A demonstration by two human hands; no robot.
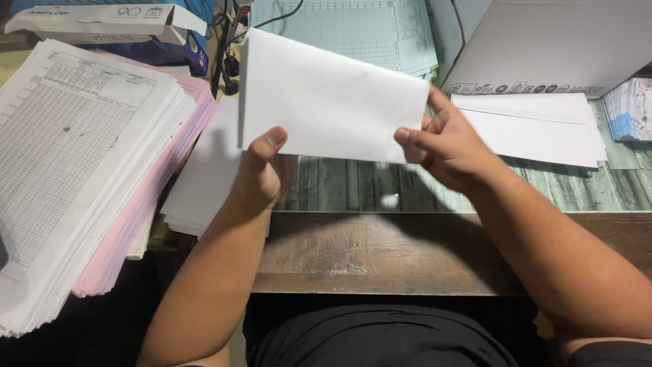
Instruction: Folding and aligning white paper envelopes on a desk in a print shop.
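Note:
A white envelope (333, 98) is held up above the desk, tilted with its right end lower. My left hand (261, 170) pinches its lower left edge, thumb on the front. At its lower right corner my right hand (445, 146) grips it, thumb on the front and fingers behind. The back of the envelope is hidden from me.
A thick stack of printed forms on pink and white sheets (81, 163) lies at the left. More white envelopes (536, 129) lie at the right beside a cardboard box (557, 47). A green gridded sheet (360, 27) and cables sit at the back. The wooden desk edge (380, 251) runs in front.

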